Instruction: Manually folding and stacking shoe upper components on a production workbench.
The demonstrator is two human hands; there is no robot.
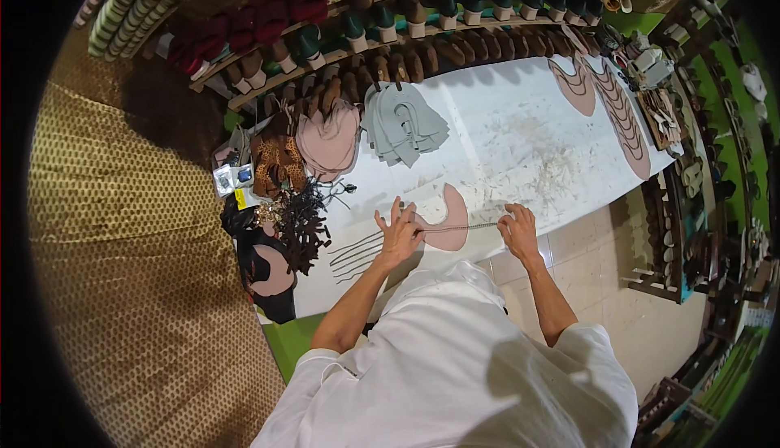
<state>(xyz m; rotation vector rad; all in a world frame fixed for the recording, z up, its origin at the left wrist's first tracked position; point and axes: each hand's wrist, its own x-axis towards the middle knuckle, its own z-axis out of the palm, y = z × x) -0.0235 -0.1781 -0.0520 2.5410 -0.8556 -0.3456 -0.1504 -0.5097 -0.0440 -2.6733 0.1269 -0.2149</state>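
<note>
A thin dark strip point(469, 227), like braided trim, is stretched between my two hands above the table. My left hand point(400, 238) seems to pinch its left end between thumb and forefinger, the other fingers raised. At the other end, the fingertips of my right hand point(518, 229) are pressed together on the strip. Beneath it lies a pink crescent-shaped piece point(452, 204), apparently a shoe upper, its lower part crossed by the strip and partly behind my left fingers. Several similar dark strips point(351, 258) lie side by side left of my left hand.
Grey cut pieces point(404, 123) and pink pieces point(327, 143) lie stacked toward the far left, near tangled dark trimmings point(305, 233). Pink pieces with dark strips point(621, 119) line the far right. Shoe racks point(390, 34) stand behind the white table point(496, 107), which carries scattered scraps.
</note>
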